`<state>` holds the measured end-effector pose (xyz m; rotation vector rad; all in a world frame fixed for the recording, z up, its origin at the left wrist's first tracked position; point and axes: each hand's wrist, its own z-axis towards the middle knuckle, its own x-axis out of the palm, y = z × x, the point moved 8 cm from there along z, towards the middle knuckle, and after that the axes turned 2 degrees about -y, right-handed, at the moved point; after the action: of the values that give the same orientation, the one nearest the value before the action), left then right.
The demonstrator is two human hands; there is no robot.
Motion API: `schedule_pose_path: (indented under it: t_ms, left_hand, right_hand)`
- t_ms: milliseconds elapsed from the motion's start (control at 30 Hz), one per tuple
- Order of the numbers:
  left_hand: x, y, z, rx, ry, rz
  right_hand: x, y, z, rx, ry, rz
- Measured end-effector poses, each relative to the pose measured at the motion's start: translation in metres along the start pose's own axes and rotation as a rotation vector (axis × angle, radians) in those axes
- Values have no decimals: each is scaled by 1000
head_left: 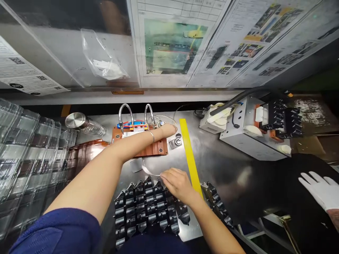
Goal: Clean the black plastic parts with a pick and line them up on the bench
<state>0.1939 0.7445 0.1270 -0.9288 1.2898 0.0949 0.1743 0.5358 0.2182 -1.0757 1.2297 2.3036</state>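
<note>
My left arm stretches across a brown fixture (156, 150), and my left hand (169, 130) is at the fixture's right end, just above two round metal buttons (178, 140). Its fingers are hidden from view. My right hand (177, 183) is closed, its thumb and fingertips pinching the end of a thin white strip (148, 171). That strip curves back toward a small grey flat piece (136, 165) in front of the fixture. Below my right hand lie several black ridged plastic parts (148, 204) in rows.
A clear bottle (92, 126) with a metal lid and stacked clear trays (26, 158) stand at left. Yellow tape (189, 151) crosses the metal bench. A grey machine box (251, 137) stands at right, near another person's white-gloved hand (319, 188). Two bendable metal hoses (125, 111) arch over the fixture.
</note>
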Motion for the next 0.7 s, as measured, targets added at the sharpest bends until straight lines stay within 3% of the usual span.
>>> schedule_pose_path:
  t_ms: [133, 233, 333, 367, 433, 500, 700]
  left_hand:
    - [-9, -7, -49, -215, 58, -286]
    - [-18, -7, -118, -343, 101, -525]
    - [-28, 16, -200, -516, 112, -787]
    - [-31, 28, -225, -584, 86, -868]
    - [-36, 56, -267, -769, -74, -1057]
    - [-33, 78, -294, -913, -225, -1159]
    - [-6, 117, -303, -1194, -529, -1207]
  right_hand:
    - [3, -9, 14, 78, 55, 217]
    - [12, -53, 22, 500, -91, 584]
    - [35, -96, 19, 876, -277, 787]
    - [45, -106, 20, 929, -306, 813]
    - [65, -120, 23, 1002, -337, 852]
    - [84, -128, 25, 1076, -353, 887]
    - [113, -138, 35, 1217, -313, 893]
